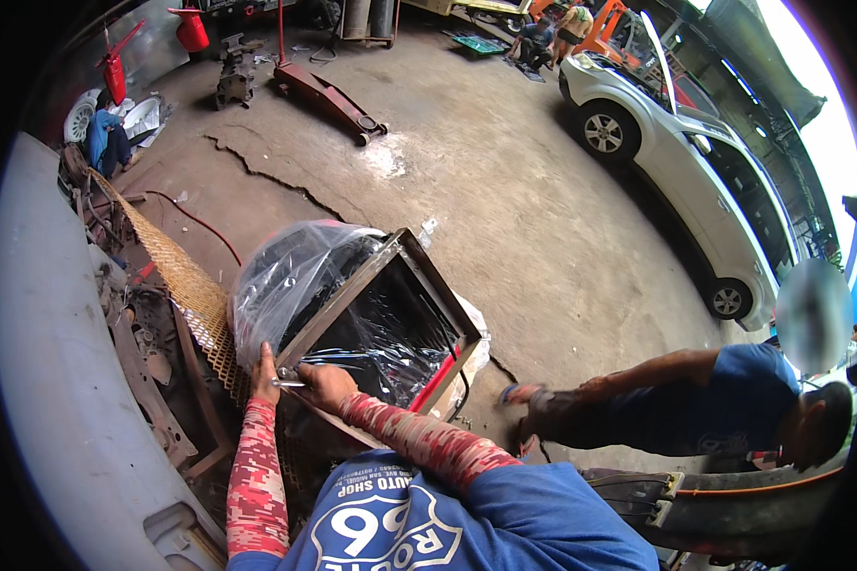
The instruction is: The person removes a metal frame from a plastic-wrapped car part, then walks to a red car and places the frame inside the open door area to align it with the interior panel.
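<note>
My left hand (263, 376) is at the near left corner of a rectangular metal frame (345, 298), its visible fingers stretched upward along the outside. My right hand (328, 387) is closed around a short silver metal tool (288, 383), whose far end reaches close to my left hand. The tool's exact kind is too small to make out. The frame stands tilted in front of me, over something dark wrapped in clear plastic (300, 262). A red strip (435, 383) and a dark cable run along the frame's right side.
A grey vehicle panel (43, 333) and expanded metal mesh (186, 276) flank me on the left. A co-worker in blue (733, 400) is close by on the right. Ahead are a red floor jack (328, 100), a cracked concrete floor (543, 209) and a white vehicle (676, 171) with its hood raised.
</note>
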Available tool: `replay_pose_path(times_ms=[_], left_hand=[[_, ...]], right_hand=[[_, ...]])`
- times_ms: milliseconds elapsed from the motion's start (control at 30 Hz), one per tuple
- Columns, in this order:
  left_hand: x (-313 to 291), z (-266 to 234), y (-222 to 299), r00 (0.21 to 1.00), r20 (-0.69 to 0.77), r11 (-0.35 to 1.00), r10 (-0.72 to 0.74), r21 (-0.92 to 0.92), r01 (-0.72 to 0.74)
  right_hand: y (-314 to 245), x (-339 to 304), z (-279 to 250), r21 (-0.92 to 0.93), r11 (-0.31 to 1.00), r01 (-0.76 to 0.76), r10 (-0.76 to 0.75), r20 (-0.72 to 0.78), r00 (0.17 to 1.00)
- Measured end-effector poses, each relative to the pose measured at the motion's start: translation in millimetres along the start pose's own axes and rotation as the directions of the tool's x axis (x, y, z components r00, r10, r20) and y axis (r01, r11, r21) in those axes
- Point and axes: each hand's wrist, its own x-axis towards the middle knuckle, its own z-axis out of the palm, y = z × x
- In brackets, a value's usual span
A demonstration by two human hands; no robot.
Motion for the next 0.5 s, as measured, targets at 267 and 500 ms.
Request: replay_pose_path(times_ms=[267,500], left_hand=[[-13.2,-0.9,21.4,0.998,-0.03,0.994,-0.051,0.1,0.053],[16.5,-5.9,-12.6,0.987,0.12,0.984,-0.111,0.154,0.092]], right_hand=[[-3.6,18.0,15.6,-0.023,0.998,0.055,-0.057,-0.113,0.992],[-5.0,21.4,16.0,-0.139,0.987,0.077,-0.089,-0.086,0.992]])
